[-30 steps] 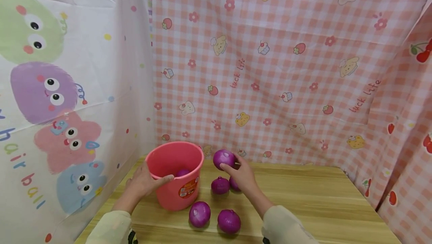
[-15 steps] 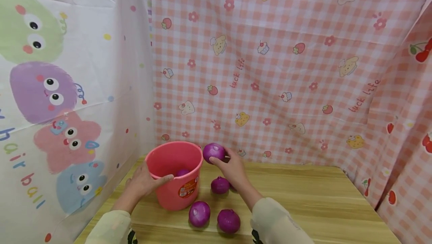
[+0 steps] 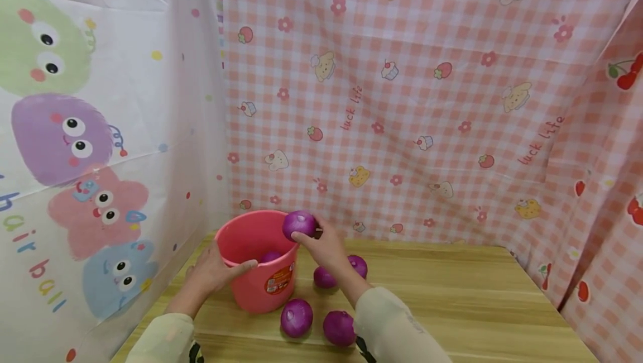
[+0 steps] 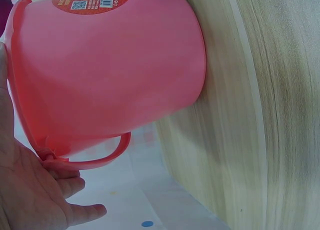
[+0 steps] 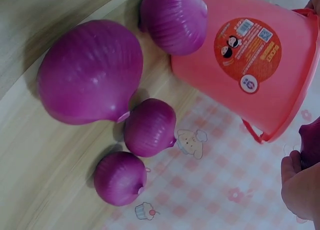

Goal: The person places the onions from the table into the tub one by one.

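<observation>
Onion (image 3: pixel 299 224): glossy purple, pale-patched | right grip (image 3: pixel 325 244): curled round it, far side hidden | left grip (image 3: pixel 213 268): spread against bucket (image 3: pixel 253 291)

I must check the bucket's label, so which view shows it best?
The right wrist view: the round label on the pink bucket appears whole and large. The head view shows it small; the left wrist view cuts it at the top edge.
</observation>
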Available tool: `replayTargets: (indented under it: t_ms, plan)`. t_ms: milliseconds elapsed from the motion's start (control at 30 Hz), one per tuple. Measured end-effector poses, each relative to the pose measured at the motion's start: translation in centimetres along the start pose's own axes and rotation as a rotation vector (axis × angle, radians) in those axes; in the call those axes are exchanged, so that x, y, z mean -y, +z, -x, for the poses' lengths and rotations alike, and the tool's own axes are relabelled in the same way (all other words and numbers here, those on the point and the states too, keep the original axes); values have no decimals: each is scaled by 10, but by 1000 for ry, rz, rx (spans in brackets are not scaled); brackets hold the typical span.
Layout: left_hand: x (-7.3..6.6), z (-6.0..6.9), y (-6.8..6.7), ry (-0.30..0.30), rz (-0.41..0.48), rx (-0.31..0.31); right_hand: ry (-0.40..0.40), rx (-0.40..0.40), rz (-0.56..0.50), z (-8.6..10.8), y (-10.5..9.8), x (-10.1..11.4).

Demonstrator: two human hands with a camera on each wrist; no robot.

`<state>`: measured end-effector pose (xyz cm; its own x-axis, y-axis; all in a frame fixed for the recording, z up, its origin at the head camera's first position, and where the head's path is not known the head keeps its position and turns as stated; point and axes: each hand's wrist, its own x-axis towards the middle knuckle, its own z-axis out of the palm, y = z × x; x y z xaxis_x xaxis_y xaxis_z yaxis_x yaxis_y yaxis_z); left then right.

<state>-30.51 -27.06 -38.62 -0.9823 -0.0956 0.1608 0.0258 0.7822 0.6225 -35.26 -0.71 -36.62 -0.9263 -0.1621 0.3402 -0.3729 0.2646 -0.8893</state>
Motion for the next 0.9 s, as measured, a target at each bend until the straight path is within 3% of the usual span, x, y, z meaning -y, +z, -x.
replayTargets:
  t_ms: [467,700,900]
  plan:
    - [0,0,0,-19,-38,12,-42,24,44,1,27,9]
    - [0,0,-1,-18,-45,11,-93,19,109,-1,31,9]
    - [1,0,0,-7,-32,6,-77,44,101,-1,30,6]
